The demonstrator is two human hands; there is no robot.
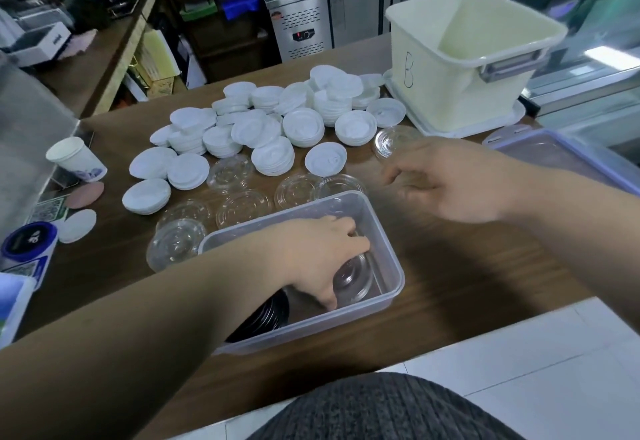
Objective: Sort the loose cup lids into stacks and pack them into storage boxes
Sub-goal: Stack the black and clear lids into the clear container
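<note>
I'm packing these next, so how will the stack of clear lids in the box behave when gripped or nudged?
The stack of clear lids lies on its side in the clear box, so it may roll if nudged. It looks thin and light; the left hand spans it alone. Smooth nested plastic may well slip apart.

The left hand [322,252] grips a stack of clear lids [353,276] inside the clear box [383,238] on the desk [467,283]; the right hand [457,179], loosely curled, hovers near white lids [301,124].

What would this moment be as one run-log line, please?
left hand: grips clear stack in clear box | right hand: above table, grip unclear | white lids: loose
</note>
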